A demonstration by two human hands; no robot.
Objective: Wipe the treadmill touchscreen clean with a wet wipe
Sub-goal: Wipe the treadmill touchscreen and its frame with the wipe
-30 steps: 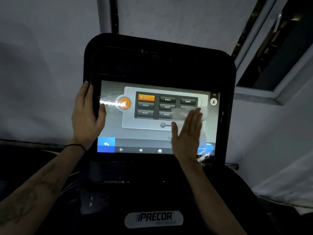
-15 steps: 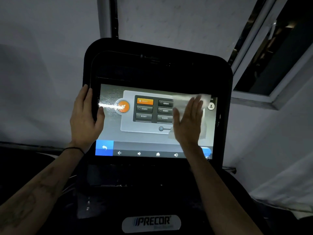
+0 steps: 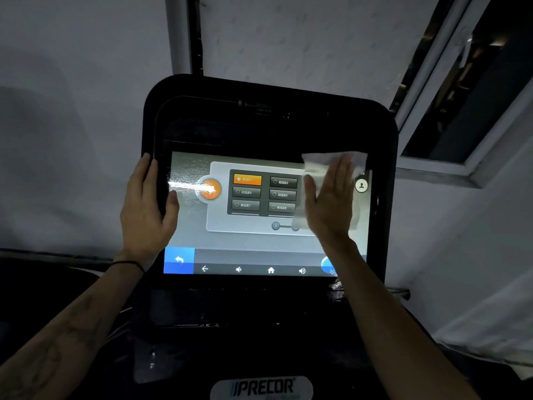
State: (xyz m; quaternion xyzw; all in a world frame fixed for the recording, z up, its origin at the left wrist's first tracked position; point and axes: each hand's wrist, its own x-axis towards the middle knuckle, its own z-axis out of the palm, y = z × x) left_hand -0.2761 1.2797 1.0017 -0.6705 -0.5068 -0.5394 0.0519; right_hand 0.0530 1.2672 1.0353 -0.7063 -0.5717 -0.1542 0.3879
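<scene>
The lit treadmill touchscreen [image 3: 248, 238] shows a menu with an orange button and a blue back key, set in a black console housing [image 3: 259, 116]. My right hand [image 3: 331, 203] lies flat on the screen's upper right part, pressing a white wet wipe [image 3: 317, 163] against the glass. The wipe sticks out above and beside my fingers, up to the screen's top edge. My left hand [image 3: 147, 203] grips the console's left edge, thumb on the glass. A bright glare streak runs beside that thumb.
A Precor badge [image 3: 262, 388] sits on the dark console body below the screen. A white wall is behind, a dark vertical post [image 3: 193, 33] above, and a window frame [image 3: 461, 157] at the upper right.
My right hand has slid the wipe upward and to the right across the screen, from the lower right part to the top edge. My left hand has kept its hold.
</scene>
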